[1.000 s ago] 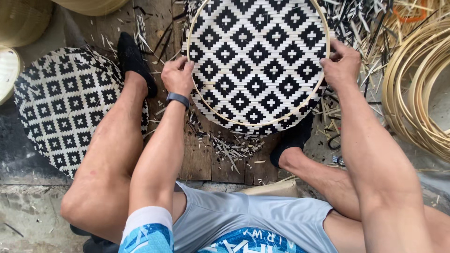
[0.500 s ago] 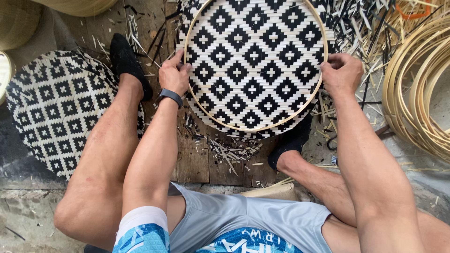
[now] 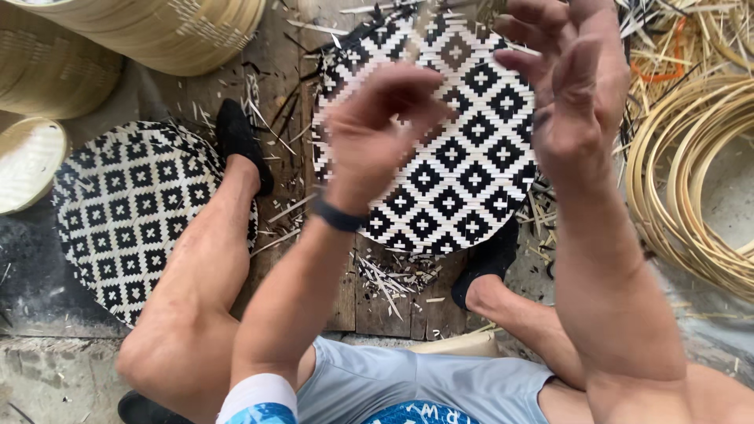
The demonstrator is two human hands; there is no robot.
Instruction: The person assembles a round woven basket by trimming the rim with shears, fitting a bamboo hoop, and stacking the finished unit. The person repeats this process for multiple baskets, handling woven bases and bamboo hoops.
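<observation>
— Head view, looking down: both hands are raised close to the lens. The left hand (image 3: 377,129) is blurred, fingers curled loosely, grip closed on nothing. The right hand (image 3: 573,74) is spread wide and empty too.

— And the round black-and-white diamond-patterned woven mat (image 3: 436,133)?

— On the wooden floorboards (image 3: 369,290) between the feet, under both hands and apart from them. Its top edge is hidden behind the fingers, so I cannot tell whether a hoop sits on it.

— What could go wrong?

— My judgement: with neither hand on it, the mat could slide on the litter of thin bamboo splinters (image 3: 389,279) beneath. Loose weave ends at the rim might fray or jab a palm that comes down fast.

— What else is about?

— A second black-and-white woven mat (image 3: 118,212) lies under the left knee (image 3: 169,345), partly covered by the leg. Pale bamboo hoops (image 3: 691,180) are coiled at the right, stacked pale woven bamboo baskets (image 3: 149,27) sit at top left, and black shoes (image 3: 239,141) flank the mat — the near one touches its lower edge. The raised forearms themselves block much of the mat from view.
</observation>
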